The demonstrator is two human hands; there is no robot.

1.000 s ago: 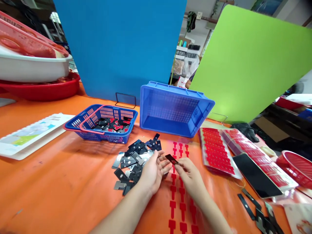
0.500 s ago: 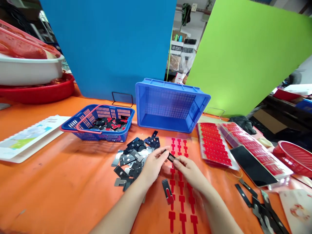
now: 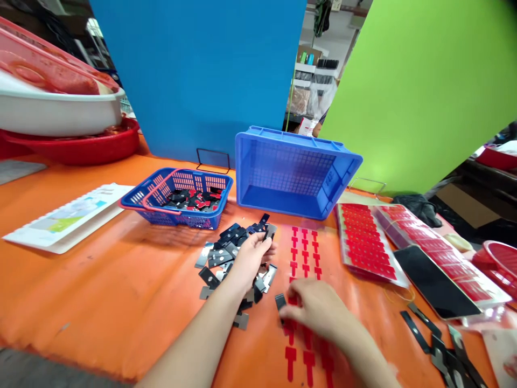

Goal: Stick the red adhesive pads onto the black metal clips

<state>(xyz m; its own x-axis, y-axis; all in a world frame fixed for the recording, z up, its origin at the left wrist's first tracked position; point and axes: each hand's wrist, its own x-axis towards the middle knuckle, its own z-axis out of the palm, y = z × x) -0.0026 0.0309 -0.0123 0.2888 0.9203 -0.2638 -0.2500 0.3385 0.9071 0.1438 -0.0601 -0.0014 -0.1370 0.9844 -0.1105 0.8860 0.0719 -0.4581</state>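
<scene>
My left hand (image 3: 252, 256) pinches a small dark metal plate (image 3: 270, 231) between thumb and fingers, just above the pile. Under and beside it lies a heap of black and silver metal plates (image 3: 220, 257). My right hand (image 3: 315, 310), fingers curled with a gap between thumb and index finger, hovers over the lower rows of red T-shaped stickers (image 3: 306, 256) laid out in columns. Close to its thumb is a single black plate (image 3: 280, 302) on the orange tabletop, its lower part covered by the hand. Nothing shows between the right fingers.
A blue basket (image 3: 188, 220) with a pink handle holds black and red pieces. Behind stands a tipped blue crate (image 3: 283, 202). To the right are red sticker sheets (image 3: 365, 242), a phone (image 3: 436, 280) and dark metal strips (image 3: 444, 350). A white folded card (image 3: 68, 221) lies left.
My right hand has let go of the dark plate and moved down over the stickers by the single black plate. My left hand keeps the plate, now tilted up. The view has shifted slightly.
</scene>
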